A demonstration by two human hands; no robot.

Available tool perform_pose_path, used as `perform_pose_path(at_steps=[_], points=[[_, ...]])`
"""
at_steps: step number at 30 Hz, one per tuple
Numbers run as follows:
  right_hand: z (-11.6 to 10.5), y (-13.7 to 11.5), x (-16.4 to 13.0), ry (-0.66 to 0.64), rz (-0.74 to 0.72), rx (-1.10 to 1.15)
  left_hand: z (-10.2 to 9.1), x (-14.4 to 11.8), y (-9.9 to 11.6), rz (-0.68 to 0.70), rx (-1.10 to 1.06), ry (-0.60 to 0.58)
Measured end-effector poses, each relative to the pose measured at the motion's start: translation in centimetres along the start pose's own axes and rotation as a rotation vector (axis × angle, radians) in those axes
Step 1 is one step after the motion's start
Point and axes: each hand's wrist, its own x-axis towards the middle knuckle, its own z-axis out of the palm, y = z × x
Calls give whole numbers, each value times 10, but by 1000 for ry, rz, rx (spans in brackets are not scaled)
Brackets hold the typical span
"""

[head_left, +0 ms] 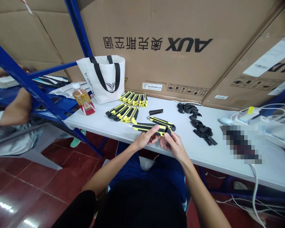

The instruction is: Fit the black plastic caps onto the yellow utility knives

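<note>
I had my left hand (146, 137) and right hand (172, 144) both clenched on a yellow-and-black utility knife (147, 127), held between the fingertips at the table edge (123, 134); another knife (161, 122) lay just beyond them.

1. A white table (228, 158) was set before large cardboard boxes.
2. Two batches of yellow-black utility knives (123, 112), a lone knife (161, 122), black plastic parts (199, 125), a tote bag (104, 79) and a drink bottle (82, 99) were laid on it.
</note>
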Motion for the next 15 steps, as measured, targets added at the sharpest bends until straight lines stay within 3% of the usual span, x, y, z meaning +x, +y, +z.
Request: perform_pose_path(at_steps=[7, 15], points=[[-2, -2, 3, -52, 17, 5, 1, -5, 9, 38, 181, -4], [-1, -2, 4, -55, 14, -101, -3, -7, 10, -13, 269, -16]])
